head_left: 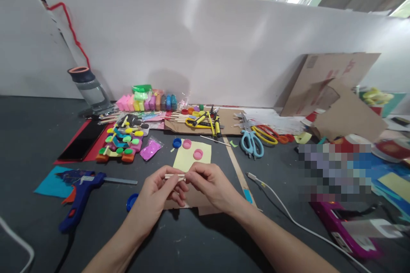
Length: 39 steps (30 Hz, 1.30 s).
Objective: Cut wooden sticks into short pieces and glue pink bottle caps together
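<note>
My left hand holds short wooden sticks between thumb and fingers. At their right end, my right hand is closed with its fingertips pinched against the sticks. Both hands are above a piece of brown cardboard. Just behind them lies a yellow paper with two pink bottle caps on it. A blue cap sits by its left corner, and another blue cap is partly hidden by my left forearm.
A blue glue gun lies at the left, near a phone and colourful clay models. Blue scissors, cutters and a wooden strip are further back. A white cable crosses the right side.
</note>
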Each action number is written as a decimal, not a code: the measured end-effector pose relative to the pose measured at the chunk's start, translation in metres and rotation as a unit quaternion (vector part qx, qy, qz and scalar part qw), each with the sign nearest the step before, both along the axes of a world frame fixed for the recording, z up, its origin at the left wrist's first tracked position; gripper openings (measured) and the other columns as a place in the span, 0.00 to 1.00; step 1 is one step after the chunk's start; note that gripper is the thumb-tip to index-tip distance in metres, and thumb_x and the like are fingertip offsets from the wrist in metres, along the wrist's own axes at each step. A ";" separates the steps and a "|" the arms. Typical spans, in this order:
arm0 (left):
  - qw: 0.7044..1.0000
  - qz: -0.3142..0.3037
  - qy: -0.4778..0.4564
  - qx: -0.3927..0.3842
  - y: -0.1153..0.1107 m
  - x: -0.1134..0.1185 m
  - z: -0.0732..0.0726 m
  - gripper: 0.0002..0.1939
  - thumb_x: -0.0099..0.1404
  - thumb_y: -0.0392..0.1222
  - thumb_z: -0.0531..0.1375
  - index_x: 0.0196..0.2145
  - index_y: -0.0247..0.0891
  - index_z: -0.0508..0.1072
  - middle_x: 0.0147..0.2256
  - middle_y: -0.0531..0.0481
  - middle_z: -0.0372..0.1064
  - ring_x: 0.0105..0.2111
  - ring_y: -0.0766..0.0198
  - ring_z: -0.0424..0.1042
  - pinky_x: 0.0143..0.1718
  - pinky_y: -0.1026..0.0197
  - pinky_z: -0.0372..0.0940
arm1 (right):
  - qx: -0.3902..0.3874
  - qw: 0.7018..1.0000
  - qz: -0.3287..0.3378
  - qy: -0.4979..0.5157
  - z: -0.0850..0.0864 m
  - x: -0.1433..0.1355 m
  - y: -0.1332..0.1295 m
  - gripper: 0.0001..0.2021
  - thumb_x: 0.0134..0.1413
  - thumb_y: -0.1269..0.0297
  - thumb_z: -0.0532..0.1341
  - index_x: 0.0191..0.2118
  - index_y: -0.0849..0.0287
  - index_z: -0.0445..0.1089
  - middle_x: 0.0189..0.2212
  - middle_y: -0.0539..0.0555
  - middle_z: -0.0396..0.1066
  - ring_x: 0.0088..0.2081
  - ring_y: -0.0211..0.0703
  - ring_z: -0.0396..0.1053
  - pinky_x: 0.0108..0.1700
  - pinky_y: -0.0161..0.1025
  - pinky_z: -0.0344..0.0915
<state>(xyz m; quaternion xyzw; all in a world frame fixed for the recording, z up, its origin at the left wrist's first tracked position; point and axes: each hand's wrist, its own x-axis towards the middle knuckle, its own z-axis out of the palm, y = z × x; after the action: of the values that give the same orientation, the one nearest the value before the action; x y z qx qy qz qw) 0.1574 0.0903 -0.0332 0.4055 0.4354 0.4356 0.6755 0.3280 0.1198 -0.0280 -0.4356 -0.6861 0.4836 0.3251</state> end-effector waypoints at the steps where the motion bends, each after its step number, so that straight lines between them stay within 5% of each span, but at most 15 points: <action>1: 1.000 -0.010 -0.001 -0.009 0.000 0.000 0.001 0.16 0.64 0.52 0.63 0.35 0.34 0.73 0.27 0.51 0.72 0.24 0.68 0.70 0.28 0.64 0.70 | -0.004 1.000 0.004 -0.001 -0.001 -0.001 0.000 0.20 0.61 0.55 0.57 0.21 0.60 0.62 0.20 0.46 0.59 0.24 0.33 0.54 0.28 0.32 0.51; 8: 0.999 0.007 0.034 0.007 0.001 0.003 0.000 0.18 0.62 0.54 0.63 0.36 0.35 0.71 0.24 0.55 0.64 0.22 0.70 0.63 0.22 0.67 0.62 | -0.025 1.000 0.004 -0.015 -0.003 -0.008 0.000 0.17 0.60 0.53 0.60 0.26 0.61 0.67 0.23 0.47 0.63 0.27 0.35 0.57 0.29 0.32 0.53; 13: 0.993 0.023 0.106 0.052 -0.004 0.004 -0.008 0.17 0.69 0.55 0.54 0.38 0.37 0.70 0.23 0.59 0.57 0.19 0.71 0.56 0.21 0.66 0.54 | -0.050 0.998 0.029 -0.018 -0.001 -0.010 0.001 0.17 0.61 0.52 0.56 0.28 0.60 0.65 0.22 0.47 0.62 0.24 0.34 0.58 0.26 0.31 0.55; 23: 0.932 0.127 0.292 0.176 0.005 -0.015 -0.003 0.10 0.71 0.47 0.53 0.44 0.39 0.67 0.39 0.48 0.70 0.38 0.60 0.70 0.40 0.57 0.62 | 0.054 0.978 0.081 -0.185 0.012 -0.025 0.014 0.17 0.69 0.62 0.53 0.27 0.60 0.63 0.23 0.46 0.63 0.26 0.33 0.59 0.28 0.31 0.55; 28: 0.878 0.233 0.340 0.244 0.010 -0.028 0.006 0.15 0.70 0.45 0.55 0.52 0.40 0.66 0.54 0.44 0.65 0.55 0.57 0.63 0.55 0.55 0.57 | 0.145 0.924 0.038 -0.352 0.001 -0.039 0.041 0.14 0.71 0.62 0.54 0.33 0.63 0.68 0.26 0.48 0.66 0.28 0.37 0.66 0.34 0.36 0.65; 35: 0.869 0.229 0.359 0.251 0.008 -0.029 0.008 0.13 0.71 0.45 0.55 0.51 0.41 0.69 0.52 0.47 0.69 0.51 0.60 0.67 0.45 0.60 0.63 | 0.249 0.825 0.124 -0.493 -0.011 -0.049 0.045 0.06 0.65 0.66 0.61 0.41 0.64 0.72 0.41 0.54 0.72 0.44 0.44 0.72 0.47 0.46 0.71; 39: 0.874 0.230 0.350 0.244 0.007 -0.028 0.009 0.12 0.71 0.45 0.55 0.50 0.43 0.70 0.51 0.49 0.70 0.51 0.61 0.67 0.40 0.63 0.63 | 0.257 0.791 0.079 -0.550 0.002 -0.019 0.055 0.07 0.67 0.65 0.59 0.45 0.63 0.71 0.43 0.54 0.72 0.45 0.44 0.71 0.48 0.47 0.70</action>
<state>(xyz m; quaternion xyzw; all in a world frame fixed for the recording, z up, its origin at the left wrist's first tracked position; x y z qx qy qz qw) 0.1293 0.0974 -0.0242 0.5722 0.6041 0.5006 0.2388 0.3090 0.1753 -0.0263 -0.4728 -0.8799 -0.0078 -0.0461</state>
